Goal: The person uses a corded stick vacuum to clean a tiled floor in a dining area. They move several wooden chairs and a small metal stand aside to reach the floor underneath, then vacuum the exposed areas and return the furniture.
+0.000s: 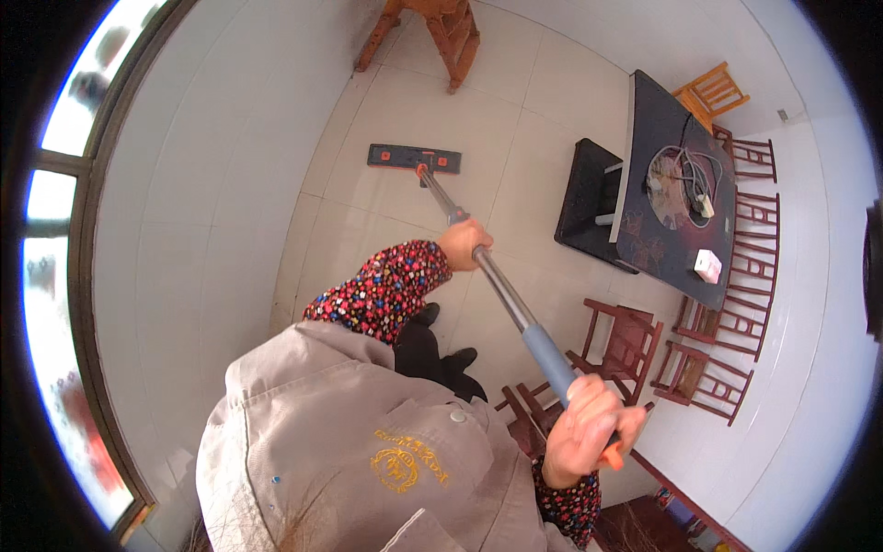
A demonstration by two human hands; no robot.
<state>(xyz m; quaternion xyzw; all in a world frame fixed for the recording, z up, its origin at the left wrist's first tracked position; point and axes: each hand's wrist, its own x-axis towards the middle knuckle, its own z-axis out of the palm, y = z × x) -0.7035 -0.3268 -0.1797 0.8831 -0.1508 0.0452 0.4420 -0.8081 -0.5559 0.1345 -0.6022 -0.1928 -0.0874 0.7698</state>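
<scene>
A flat mop runs diagonally from the lower right towards the upper middle. Its dark rectangular head [414, 159], with orange parts, rests on the pale tiled floor [386, 200]. My left hand [465, 244] is closed around the metal pole [506, 290], near a grey joint. Lower right, my right hand [592, 429] grips the top end of the handle, just past the blue-grey sleeve [550, 360], where an orange tip sticks out. Both my sleeves are floral, and my dark shoes stand on the floor below the pole.
Right of the mop stands a dark table [641, 228] with coiled cables and a tissue box [708, 266]. A black bench [576, 200] adjoins it. Reddish wooden chairs [624, 338] stand around it. An orange wooden stand [452, 41] is at the top, a white wall [227, 159] on the left.
</scene>
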